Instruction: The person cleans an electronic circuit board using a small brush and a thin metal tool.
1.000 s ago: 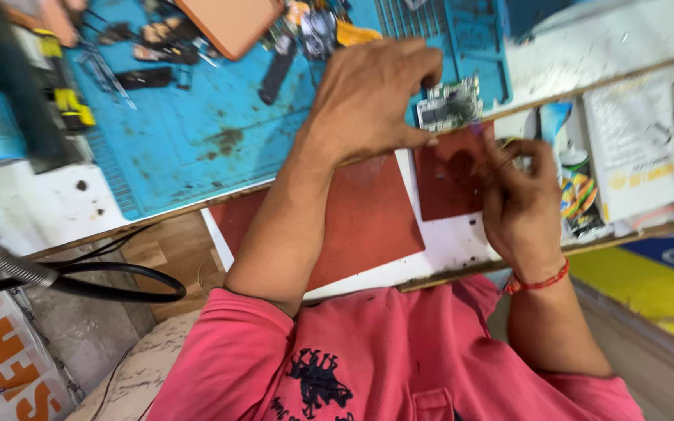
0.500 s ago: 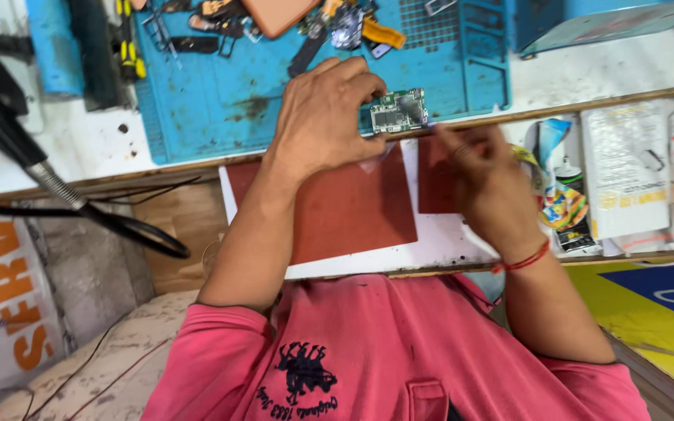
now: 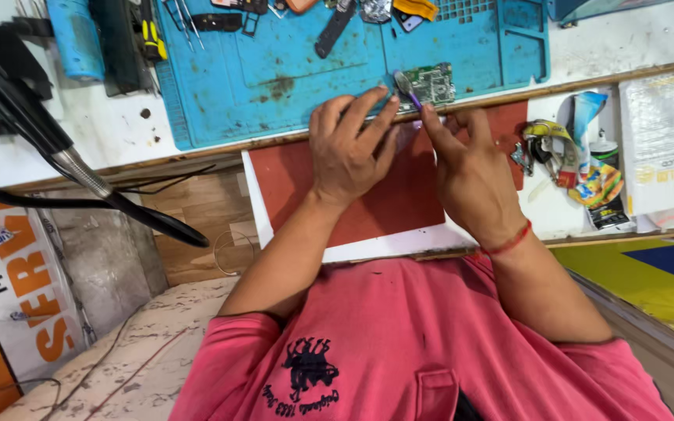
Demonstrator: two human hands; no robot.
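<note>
Pinching a thin purple tool (image 3: 409, 90) in right hand (image 3: 470, 175), left hand (image 3: 349, 148) spread flat, empty, beside green circuit board (image 3: 431, 82) on blue mat (image 3: 274, 70)

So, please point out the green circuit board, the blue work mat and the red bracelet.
Green circuit board (image 3: 431, 83), head view, middle of the board's face.
Blue work mat (image 3: 274, 74), head view, bare flat area left of centre.
Red bracelet (image 3: 509, 243), head view, the thread on the wrist.
</note>
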